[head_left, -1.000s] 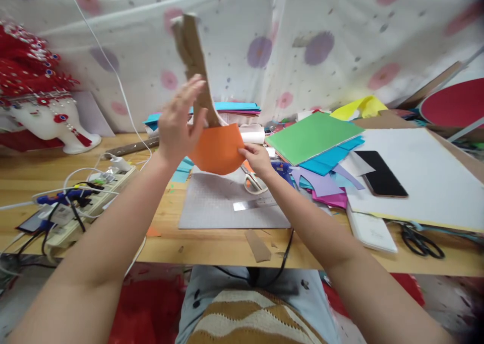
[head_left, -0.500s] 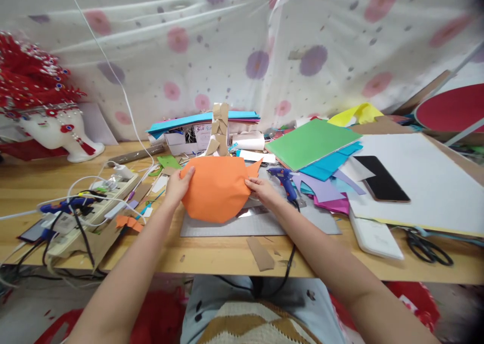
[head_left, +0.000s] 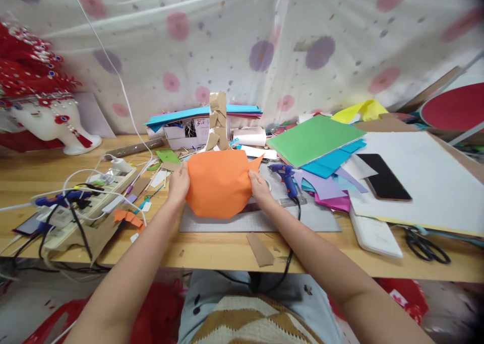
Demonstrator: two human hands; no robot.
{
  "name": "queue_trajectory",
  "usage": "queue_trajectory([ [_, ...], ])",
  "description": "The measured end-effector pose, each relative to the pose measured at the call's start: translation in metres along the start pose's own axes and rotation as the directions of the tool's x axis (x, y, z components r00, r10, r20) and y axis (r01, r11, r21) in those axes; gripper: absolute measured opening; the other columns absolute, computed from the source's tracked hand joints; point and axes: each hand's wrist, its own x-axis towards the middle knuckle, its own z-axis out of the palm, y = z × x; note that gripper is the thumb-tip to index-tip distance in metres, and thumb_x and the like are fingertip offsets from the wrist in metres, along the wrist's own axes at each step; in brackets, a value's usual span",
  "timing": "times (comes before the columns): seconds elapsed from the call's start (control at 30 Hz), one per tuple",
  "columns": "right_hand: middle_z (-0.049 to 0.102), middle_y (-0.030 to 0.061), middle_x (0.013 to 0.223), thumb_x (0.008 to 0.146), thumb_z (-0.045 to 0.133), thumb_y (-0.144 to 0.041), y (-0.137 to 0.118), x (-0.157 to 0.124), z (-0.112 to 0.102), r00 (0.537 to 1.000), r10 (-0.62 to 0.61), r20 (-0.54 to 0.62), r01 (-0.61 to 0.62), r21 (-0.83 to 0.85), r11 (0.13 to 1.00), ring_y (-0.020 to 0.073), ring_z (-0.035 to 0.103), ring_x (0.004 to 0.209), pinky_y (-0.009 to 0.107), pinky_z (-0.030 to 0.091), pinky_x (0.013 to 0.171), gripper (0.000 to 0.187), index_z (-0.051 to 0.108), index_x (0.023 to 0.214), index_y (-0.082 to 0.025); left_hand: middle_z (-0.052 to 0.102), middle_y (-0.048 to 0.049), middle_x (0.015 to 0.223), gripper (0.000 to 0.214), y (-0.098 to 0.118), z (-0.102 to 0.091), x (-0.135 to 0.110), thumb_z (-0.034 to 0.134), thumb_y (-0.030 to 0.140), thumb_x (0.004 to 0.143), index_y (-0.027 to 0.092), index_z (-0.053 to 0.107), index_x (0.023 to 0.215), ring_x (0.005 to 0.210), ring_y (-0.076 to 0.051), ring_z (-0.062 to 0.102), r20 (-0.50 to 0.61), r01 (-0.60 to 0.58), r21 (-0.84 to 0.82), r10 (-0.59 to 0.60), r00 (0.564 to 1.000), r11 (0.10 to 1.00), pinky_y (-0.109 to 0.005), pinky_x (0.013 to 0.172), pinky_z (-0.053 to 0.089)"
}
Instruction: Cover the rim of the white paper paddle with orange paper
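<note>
An orange fish-shaped piece (head_left: 218, 185), of paper or felt, is held up over the grey mat (head_left: 313, 222). My left hand (head_left: 178, 184) grips its left edge, the fingers mostly behind it. At the right edge my right hand (head_left: 260, 187) pinches it just below the small pointed tail. A blue hot glue gun (head_left: 285, 177) lies on the mat to the right of my right hand, its black cord running to the table's front edge. A metal ruler (head_left: 295, 201) shows partly from behind my right forearm.
On the left are a power strip (head_left: 81, 215) with tangled cables and a mannequin head (head_left: 56, 117) with a red headdress. To the right lie a green sheet (head_left: 315, 141), a phone (head_left: 384, 177), a white board (head_left: 434, 183) and black scissors (head_left: 427, 246). A cardboard scrap (head_left: 260, 250) lies in front.
The orange piece has turned slightly and sits a little more to the right. My left thumb has slid off its front face toward the edge. The camera view has shifted slightly.
</note>
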Motion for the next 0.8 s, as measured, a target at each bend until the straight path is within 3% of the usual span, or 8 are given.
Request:
queue_trajectory([
  [0.13, 0.057, 0.0014, 0.07, 0.081, 0.03, -0.055, -0.01, 0.001, -0.003, 0.997, -0.074, -0.026, 0.069, -0.151, 0.986, 0.0183, 0.052, 0.073, 0.032, 0.041, 0.073, 0.04, 0.047, 0.068, -0.022, 0.065, -0.0093, 0.077, 0.064, 0.014, -0.009, 0.004, 0.036, 0.076, 0.069, 0.018, 0.06, 0.076, 0.076, -0.027, 0.061, 0.142, -0.002, 0.157, -0.021, 0.99, 0.988, -0.033, 0.063, 0.043],
  [0.27, 0.057, 0.0016, 0.07, 0.082, 0.031, -0.053, -0.02, 0.004, -0.005, 0.995, -0.099, 0.031, 0.103, -0.217, 0.971, 0.0189, 0.053, 0.078, 0.031, 0.041, 0.076, 0.038, 0.048, 0.066, -0.022, 0.065, -0.0159, 0.098, 0.071, 0.032, -0.014, 0.003, 0.039, 0.078, 0.065, 0.017, 0.058, 0.095, 0.091, -0.034, 0.06, 0.098, -0.035, 0.266, 0.009, 0.995, 0.963, -0.04, 0.072, 0.043],
  [0.37, 0.062, 0.0032, 0.078, 0.083, 0.034, -0.051, -0.017, 0.005, -0.004, 0.997, -0.044, 0.07, 0.056, -0.177, 0.983, 0.0197, 0.055, 0.084, 0.031, 0.041, 0.081, 0.038, 0.053, 0.069, -0.022, 0.065, -0.0178, 0.095, 0.07, 0.037, -0.012, 0.001, 0.039, 0.08, 0.063, 0.018, 0.058, 0.091, 0.09, -0.037, 0.06, 0.082, -0.001, 0.297, -0.025, 0.996, 0.955, -0.041, 0.071, 0.043],
  [0.53, 0.065, 0.0043, 0.095, 0.082, 0.036, -0.051, -0.007, 0.004, -0.002, 0.994, -0.003, 0.111, 0.012, -0.086, 0.996, 0.0213, 0.056, 0.098, 0.033, 0.039, 0.091, 0.04, 0.062, 0.081, -0.021, 0.066, -0.0149, 0.08, 0.06, 0.03, -0.006, 0.003, 0.03, 0.075, 0.073, 0.021, 0.057, 0.072, 0.086, -0.035, 0.061, 0.047, 0.013, 0.299, -0.029, 0.998, 0.954, -0.04, 0.07, 0.042],
  [0.67, 0.066, 0.0038, 0.096, 0.082, 0.037, -0.05, -0.009, 0.004, 0.0, 0.985, -0.038, 0.167, 0.054, -0.091, 0.994, 0.0211, 0.055, 0.103, 0.033, 0.036, 0.095, 0.039, 0.064, 0.083, -0.021, 0.066, -0.0163, 0.083, 0.055, 0.018, -0.003, 0.009, 0.022, 0.062, 0.083, 0.021, 0.055, 0.065, 0.09, -0.037, 0.06, 0.06, 0.048, 0.283, -0.067, 0.996, 0.958, -0.043, 0.072, 0.042],
  [0.8, 0.066, 0.0047, 0.096, 0.081, 0.039, -0.049, -0.011, 0.005, 0.001, 0.985, -0.029, 0.17, 0.046, -0.101, 0.994, 0.0214, 0.056, 0.098, 0.034, 0.037, 0.093, 0.037, 0.063, 0.078, -0.021, 0.066, -0.0186, 0.086, 0.047, 0.003, 0.001, 0.013, 0.029, 0.056, 0.083, 0.021, 0.053, 0.062, 0.097, -0.038, 0.058, 0.018, 0.091, 0.17, -0.095, 0.995, 0.981, -0.047, 0.078, 0.041],
])
